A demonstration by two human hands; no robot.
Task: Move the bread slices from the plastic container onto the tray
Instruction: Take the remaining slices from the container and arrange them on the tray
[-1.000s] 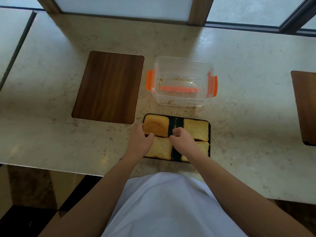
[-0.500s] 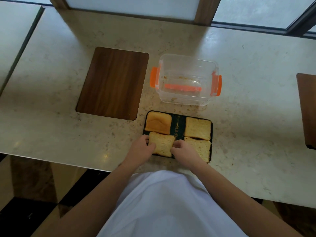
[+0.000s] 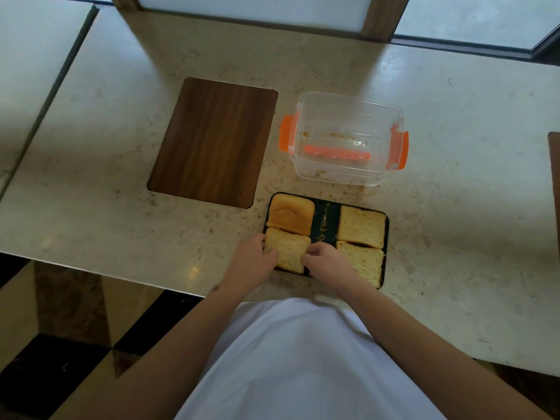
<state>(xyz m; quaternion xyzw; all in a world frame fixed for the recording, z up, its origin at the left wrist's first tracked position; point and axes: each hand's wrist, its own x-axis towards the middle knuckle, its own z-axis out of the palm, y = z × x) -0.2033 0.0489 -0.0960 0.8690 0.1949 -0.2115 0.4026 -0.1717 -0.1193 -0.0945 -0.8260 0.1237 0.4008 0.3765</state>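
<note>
On the tray [image 3: 384, 237], both hands pinch one of four slices [image 3: 288, 248]; container [image 3: 345, 177] seemingly empty.

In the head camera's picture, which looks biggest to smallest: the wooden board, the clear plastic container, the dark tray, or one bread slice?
1. Wooden board.
2. and 3. Plastic container and tray: too alike to rank.
4. Bread slice, clearly smallest.

head view | looks steeply down | near counter [image 3: 91, 207] | single camera
</note>
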